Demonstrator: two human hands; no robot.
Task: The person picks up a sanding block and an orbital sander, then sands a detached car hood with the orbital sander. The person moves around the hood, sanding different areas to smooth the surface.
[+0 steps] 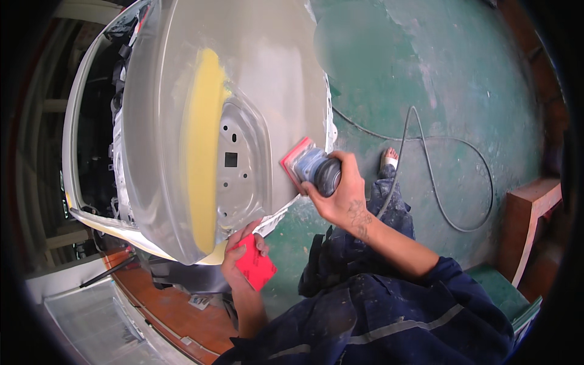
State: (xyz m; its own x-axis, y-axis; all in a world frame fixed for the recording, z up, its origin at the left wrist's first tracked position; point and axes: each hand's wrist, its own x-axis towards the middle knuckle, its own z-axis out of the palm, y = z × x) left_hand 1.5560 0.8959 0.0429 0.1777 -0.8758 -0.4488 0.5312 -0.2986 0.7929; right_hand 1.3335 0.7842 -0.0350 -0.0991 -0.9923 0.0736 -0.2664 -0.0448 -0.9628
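Observation:
My right hand (pixel 342 196) is wrapped round the dark round top of a blue-and-black power sander (pixel 311 165). The sander is tilted, with its red-edged pad against the lower part of a grey car trunk lid (pixel 292 73). A band of yellow filler (pixel 205 152) curves along the lid, beside a recess with several holes. Near the lid's close corner, my left hand (pixel 233 258) has its fingers bent over a red sanding sheet (pixel 256 265). The fingertips of that hand are close to the lid's edge; whether they touch it I cannot tell.
A grey hose (pixel 486 164) loops across the green floor (pixel 377 67), passing by my foot (pixel 389 157). To the right stands a reddish-brown bench-like frame (pixel 523 225). The car's rear window opening (pixel 97 121) lies left of the lid. A pale panel (pixel 91 316) is at lower left.

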